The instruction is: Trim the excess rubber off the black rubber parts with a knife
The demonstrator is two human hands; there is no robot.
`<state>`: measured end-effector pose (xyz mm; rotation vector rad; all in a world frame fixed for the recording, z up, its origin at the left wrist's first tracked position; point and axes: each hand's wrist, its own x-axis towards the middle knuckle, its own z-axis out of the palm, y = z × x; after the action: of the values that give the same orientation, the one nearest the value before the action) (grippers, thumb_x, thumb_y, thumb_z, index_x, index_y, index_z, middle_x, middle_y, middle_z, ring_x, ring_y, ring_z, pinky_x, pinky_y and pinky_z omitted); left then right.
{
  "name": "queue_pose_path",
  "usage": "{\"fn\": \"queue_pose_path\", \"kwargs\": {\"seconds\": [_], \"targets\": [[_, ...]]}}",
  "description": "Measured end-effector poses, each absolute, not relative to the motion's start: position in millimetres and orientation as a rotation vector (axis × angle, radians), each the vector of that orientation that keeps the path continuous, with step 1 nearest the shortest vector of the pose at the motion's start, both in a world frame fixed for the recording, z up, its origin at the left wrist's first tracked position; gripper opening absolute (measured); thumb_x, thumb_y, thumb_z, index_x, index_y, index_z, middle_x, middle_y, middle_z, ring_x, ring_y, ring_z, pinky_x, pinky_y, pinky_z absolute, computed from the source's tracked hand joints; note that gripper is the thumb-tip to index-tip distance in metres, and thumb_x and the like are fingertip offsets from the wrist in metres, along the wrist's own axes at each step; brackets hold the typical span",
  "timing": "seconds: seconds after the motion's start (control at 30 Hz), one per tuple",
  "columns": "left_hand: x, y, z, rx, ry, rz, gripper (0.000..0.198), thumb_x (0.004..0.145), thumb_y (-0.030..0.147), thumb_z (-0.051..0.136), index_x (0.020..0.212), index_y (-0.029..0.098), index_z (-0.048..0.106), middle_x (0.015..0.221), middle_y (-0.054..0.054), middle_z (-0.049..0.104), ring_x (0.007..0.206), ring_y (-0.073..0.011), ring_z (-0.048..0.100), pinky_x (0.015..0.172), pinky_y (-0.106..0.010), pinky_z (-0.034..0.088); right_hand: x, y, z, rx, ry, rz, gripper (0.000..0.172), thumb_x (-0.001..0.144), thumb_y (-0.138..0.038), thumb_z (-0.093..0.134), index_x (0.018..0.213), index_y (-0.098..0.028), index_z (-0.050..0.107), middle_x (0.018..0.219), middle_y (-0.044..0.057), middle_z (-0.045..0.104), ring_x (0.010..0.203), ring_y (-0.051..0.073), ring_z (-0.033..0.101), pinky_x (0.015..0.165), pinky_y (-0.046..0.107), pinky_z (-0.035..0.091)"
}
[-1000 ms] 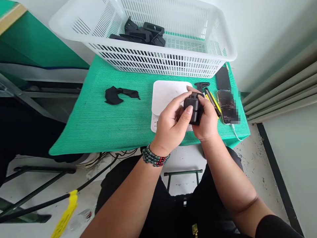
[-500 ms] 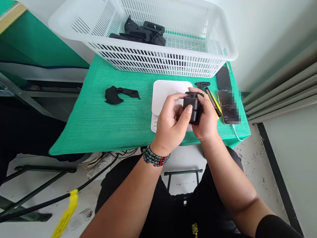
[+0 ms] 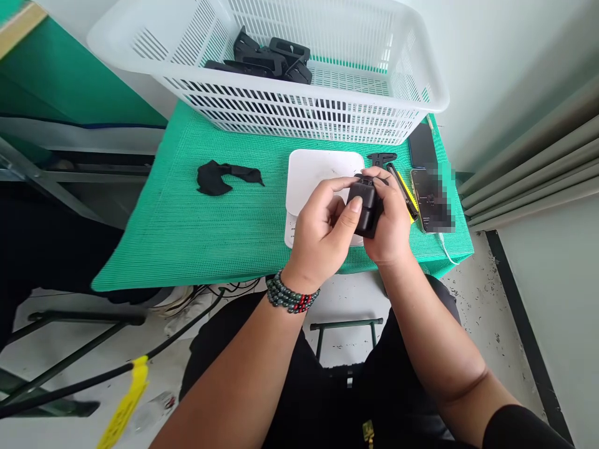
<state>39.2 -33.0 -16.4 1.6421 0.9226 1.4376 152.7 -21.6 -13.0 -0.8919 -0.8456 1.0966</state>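
Both of my hands hold a small black plastic part (image 3: pixel 366 206) above the front edge of a white scale (image 3: pixel 314 179). My left hand (image 3: pixel 322 240) grips it from the left, thumb pressed on its face and index finger curled over its top. My right hand (image 3: pixel 389 221) wraps it from the right and behind. A bead bracelet (image 3: pixel 291 298) circles my left wrist.
A white slotted basket (image 3: pixel 299 112) with several black parts (image 3: pixel 269 59) stands at the back of the green mat (image 3: pixel 187 218). A black scrap (image 3: pixel 219 176) lies to the left. A black caliper (image 3: pixel 381 158), a yellow knife (image 3: pixel 406 194) and two phones (image 3: pixel 428 199) lie to the right.
My left index finger has curled further over the top of the black part. The hands and part stay nearly in place.
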Motion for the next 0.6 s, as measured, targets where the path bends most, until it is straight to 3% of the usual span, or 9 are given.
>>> {"fn": "queue_pose_path", "kwargs": {"seconds": [0.2,0.37,0.6], "targets": [[37.6,-34.9,-13.6,1.676,0.995,1.455,0.037,0.105,0.054,0.058,0.12,0.023,0.07,0.066,0.002,0.055,0.055,-0.012,0.05,0.049,-0.026,0.043,151.6,-24.8,-7.9,-0.911,-0.83,1.089,0.013,0.094,-0.037,0.06,0.096,-0.024,0.063,0.096,0.0,0.061,0.081,0.014,0.057,0.072,0.027,0.05],[37.4,-33.8,-12.7,1.674,1.094,1.568,0.037,0.105,0.053,0.057,0.114,0.021,0.073,0.097,-0.005,0.077,0.082,-0.0162,0.069,0.069,-0.028,0.058,147.6,-25.8,-5.5,-0.938,-0.822,1.071,0.016,0.092,-0.039,0.063,0.088,-0.023,0.061,0.088,-0.001,0.058,0.08,0.013,0.057,0.073,0.027,0.051],[35.2,-32.3,-17.0,1.702,1.199,1.611,0.038,0.109,0.052,0.049,0.11,0.021,0.071,0.106,-0.006,0.078,0.098,-0.0179,0.072,0.086,-0.031,0.06,143.4,-29.3,-4.2,-0.911,-0.842,1.117,0.019,0.092,-0.041,0.066,0.089,-0.024,0.061,0.084,-0.002,0.059,0.077,0.013,0.056,0.071,0.026,0.052]]}}
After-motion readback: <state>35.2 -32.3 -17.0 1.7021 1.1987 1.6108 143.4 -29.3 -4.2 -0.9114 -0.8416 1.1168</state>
